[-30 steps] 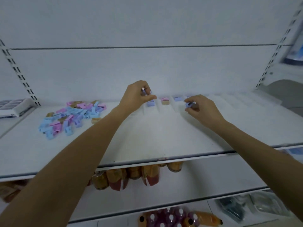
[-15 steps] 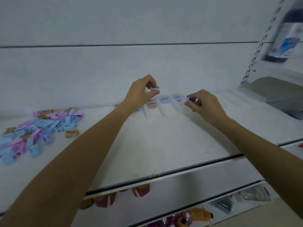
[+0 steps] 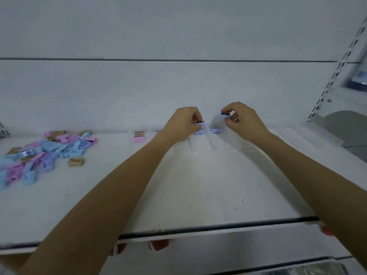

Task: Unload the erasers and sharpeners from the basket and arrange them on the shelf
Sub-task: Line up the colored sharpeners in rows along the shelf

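at the back of the shelf (image 3: 178,185), the left hand (image 3: 183,124) pinches a small purple sharpener (image 3: 199,122) just above a placed purple piece (image 3: 199,132), while the right hand (image 3: 245,121) pinches a second sharpener (image 3: 225,115) above the next placed piece (image 3: 215,130). each is best lowered square between the clear dividers (image 3: 210,141), facing the same way as the row, and let go only once seated. the loose pile (image 3: 49,151) waits well to the left; the basket is out of view.

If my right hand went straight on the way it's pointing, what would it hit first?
Probably the white back panel: the right hand, pinching a purple sharpener, looks raised above the purple piece below it, though depth is unclear.
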`<state>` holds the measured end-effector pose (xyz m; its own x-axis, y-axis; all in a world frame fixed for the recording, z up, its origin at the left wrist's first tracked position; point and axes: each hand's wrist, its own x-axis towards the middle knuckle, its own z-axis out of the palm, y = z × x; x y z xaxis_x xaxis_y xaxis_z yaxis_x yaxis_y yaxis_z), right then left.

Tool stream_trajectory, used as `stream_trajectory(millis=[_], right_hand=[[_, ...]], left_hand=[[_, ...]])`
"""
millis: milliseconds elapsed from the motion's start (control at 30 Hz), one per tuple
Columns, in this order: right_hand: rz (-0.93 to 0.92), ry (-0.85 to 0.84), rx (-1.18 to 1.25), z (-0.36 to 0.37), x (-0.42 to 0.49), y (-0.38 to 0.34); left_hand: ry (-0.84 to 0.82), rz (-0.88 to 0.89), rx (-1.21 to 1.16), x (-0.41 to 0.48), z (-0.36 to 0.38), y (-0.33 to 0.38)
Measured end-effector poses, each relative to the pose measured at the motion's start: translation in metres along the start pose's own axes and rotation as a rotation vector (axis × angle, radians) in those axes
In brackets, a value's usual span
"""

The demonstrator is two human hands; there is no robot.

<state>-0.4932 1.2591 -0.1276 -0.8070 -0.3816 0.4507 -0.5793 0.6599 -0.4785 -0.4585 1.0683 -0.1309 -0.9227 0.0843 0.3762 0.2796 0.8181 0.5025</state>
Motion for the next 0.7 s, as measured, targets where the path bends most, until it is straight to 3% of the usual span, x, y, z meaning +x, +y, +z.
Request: stream_trajectory(millis=[167,333,700], right_hand=[[-0.036,-0.063,0.014,0.008,0.006,0.011],[-0.091,-0.239,-0.056,0.007,0.004,0.021],[-0.129,-0.285,-0.114,0.005,-0.001,0.023]], left_hand=[[-0.017,-0.099,0.154,-0.004,0.015,0.006],[-0.051,-0.123,0.246,-0.006,0.023,0.004],[-0.063,-0.093,0.258,-0.01,0.023,0.005]])
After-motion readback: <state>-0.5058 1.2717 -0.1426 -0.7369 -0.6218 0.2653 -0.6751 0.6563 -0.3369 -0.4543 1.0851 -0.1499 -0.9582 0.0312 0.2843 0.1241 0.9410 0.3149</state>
